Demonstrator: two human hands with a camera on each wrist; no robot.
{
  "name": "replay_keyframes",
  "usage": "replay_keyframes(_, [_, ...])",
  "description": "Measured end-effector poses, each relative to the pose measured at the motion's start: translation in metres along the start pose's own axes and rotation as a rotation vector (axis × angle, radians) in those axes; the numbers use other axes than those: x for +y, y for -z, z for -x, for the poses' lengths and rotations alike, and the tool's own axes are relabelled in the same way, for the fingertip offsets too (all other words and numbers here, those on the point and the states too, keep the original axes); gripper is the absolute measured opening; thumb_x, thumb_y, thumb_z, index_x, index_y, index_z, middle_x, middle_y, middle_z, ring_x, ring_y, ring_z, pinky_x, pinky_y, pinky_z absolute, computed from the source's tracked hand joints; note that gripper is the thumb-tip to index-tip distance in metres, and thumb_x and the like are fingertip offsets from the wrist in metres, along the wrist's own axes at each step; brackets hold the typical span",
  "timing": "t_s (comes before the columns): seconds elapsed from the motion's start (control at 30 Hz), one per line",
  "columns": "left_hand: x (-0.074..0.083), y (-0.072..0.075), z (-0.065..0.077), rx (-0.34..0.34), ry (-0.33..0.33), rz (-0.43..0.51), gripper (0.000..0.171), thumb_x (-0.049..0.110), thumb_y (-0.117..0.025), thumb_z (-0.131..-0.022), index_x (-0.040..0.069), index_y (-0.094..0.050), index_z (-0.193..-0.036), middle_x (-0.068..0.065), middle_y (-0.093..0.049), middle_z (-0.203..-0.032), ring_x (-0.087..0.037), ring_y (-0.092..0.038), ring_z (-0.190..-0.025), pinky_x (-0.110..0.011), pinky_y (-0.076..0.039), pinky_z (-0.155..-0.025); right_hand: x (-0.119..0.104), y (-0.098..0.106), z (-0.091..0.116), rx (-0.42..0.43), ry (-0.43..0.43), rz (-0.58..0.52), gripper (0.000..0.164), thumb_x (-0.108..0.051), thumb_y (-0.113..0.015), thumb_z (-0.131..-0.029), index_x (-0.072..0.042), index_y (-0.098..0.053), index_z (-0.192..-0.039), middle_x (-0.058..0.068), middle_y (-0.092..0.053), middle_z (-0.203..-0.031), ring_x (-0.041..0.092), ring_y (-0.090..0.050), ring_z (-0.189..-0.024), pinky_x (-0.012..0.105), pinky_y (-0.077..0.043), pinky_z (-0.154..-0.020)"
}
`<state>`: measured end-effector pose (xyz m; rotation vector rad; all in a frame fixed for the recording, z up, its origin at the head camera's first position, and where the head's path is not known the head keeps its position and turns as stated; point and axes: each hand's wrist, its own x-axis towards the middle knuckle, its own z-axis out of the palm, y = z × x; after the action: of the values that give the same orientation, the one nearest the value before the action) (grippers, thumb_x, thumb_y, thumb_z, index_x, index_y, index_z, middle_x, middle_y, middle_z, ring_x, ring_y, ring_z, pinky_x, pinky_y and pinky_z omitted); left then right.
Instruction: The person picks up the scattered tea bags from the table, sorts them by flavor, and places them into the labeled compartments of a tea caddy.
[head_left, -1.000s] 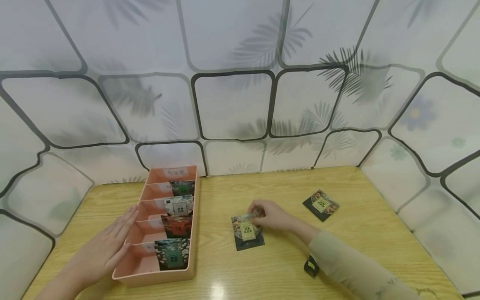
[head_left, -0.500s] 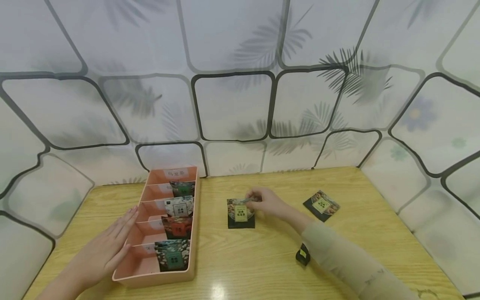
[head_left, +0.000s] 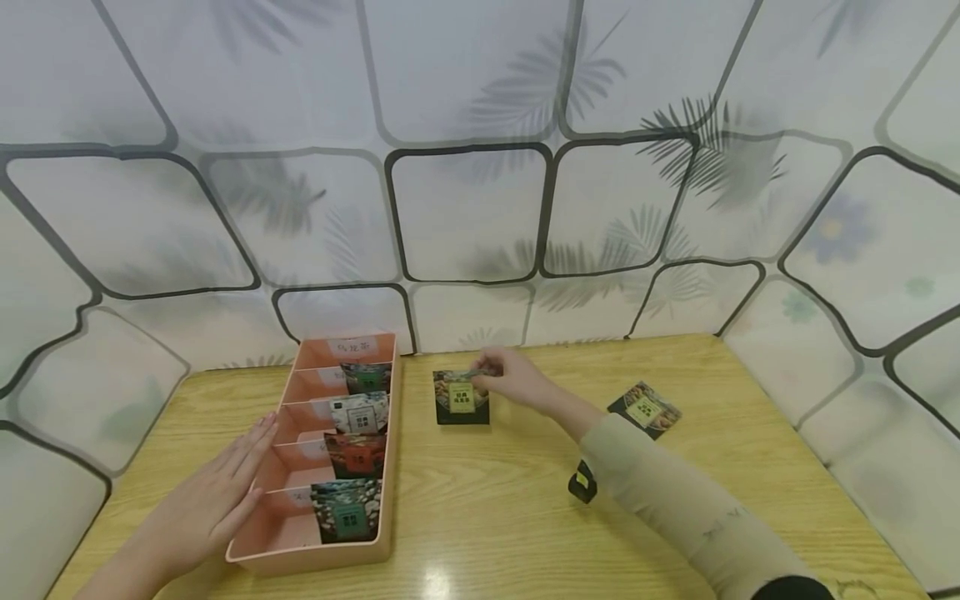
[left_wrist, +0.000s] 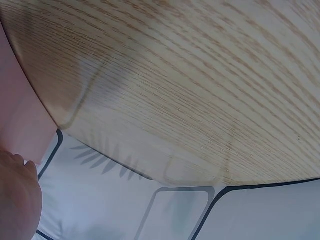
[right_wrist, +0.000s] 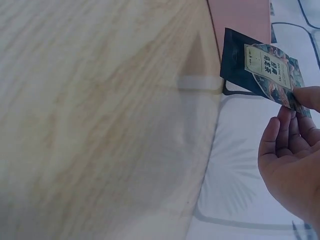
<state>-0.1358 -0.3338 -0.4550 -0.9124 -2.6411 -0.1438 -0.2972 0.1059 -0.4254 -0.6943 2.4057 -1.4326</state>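
Observation:
In the head view, my right hand pinches a tea sachet by its upper right edge. The sachet is dark with a pale yellow-green label; in the right wrist view this sachet hangs in the air between thumb and fingers. My left hand rests, fingers extended, against the left side of a pink divided box. Several other sachets stand in the box: a green-labelled one in front, then a red one, a white one and a dark green one. The rearmost compartment shows only a label.
Two more sachets with yellow-green labels lie on the wooden table: a flat one at the right, and another partly covered by my right sleeve. Patterned fabric walls enclose the table's back and sides.
My right hand has lifted the sachet off the table and carried it away from me and left, toward the box's rear. The left hand and box stay in place.

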Motion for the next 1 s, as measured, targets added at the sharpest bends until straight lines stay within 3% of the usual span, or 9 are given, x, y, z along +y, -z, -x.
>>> replay_keyframes(0.27, [-0.001,0.0,0.0,0.0,0.0,-0.001,0.078,0.018,-0.065,-0.102,-0.002,-0.026,-0.166,-0.009,-0.02,-0.179,0.002,0.007,-0.164,-0.009,0.005,-0.128,-0.017,0.0,-0.022,0.039,0.057,0.036,0.011,-0.007,-0.067,-0.102,-0.001,-0.071,-0.11,0.013,-0.075,-0.095,0.009,-0.067,-0.079,0.057,-0.061,-0.087])
replay_keyframes(0.47, [-0.002,0.0,0.0,0.01,-0.015,-0.005,0.077,0.017,-0.064,-0.102,-0.004,-0.026,-0.166,-0.01,-0.018,-0.179,-0.001,0.006,-0.164,-0.01,0.004,-0.129,-0.029,-0.005,-0.037,0.072,0.058,0.073,0.011,-0.012,-0.068,-0.104,-0.005,-0.071,-0.112,0.009,-0.075,-0.095,0.011,-0.068,-0.081,0.029,-0.056,-0.074])
replay_keyframes(0.57, [-0.001,0.001,-0.001,0.008,-0.016,-0.005,0.078,0.017,-0.065,-0.102,-0.004,-0.026,-0.166,-0.01,-0.018,-0.179,0.0,0.006,-0.164,-0.01,0.005,-0.129,-0.035,-0.008,-0.044,0.1,0.06,0.062,0.012,-0.012,-0.068,-0.103,-0.004,-0.071,-0.112,0.011,-0.075,-0.097,0.012,-0.068,-0.081,0.022,-0.052,-0.07])
replay_keyframes(0.8, [-0.002,0.001,0.0,0.006,-0.011,-0.002,0.076,0.02,-0.062,-0.105,-0.001,-0.024,-0.168,-0.006,-0.015,-0.18,0.0,0.007,-0.164,-0.01,0.005,-0.129,-0.048,-0.015,-0.06,0.161,0.059,0.033,0.012,-0.01,-0.069,-0.103,-0.003,-0.071,-0.113,0.015,-0.076,-0.104,0.018,-0.071,-0.086,0.029,-0.06,-0.079])
replay_keyframes(1.0, [0.0,0.001,0.001,0.005,0.001,-0.003,0.075,0.022,-0.06,-0.107,0.0,-0.023,-0.168,-0.006,-0.015,-0.18,0.001,0.008,-0.164,-0.009,0.005,-0.129,-0.058,-0.02,-0.07,0.213,0.056,0.066,0.014,-0.012,-0.07,-0.103,-0.004,-0.072,-0.114,0.014,-0.075,-0.109,0.02,-0.07,-0.089,0.023,-0.054,-0.073])
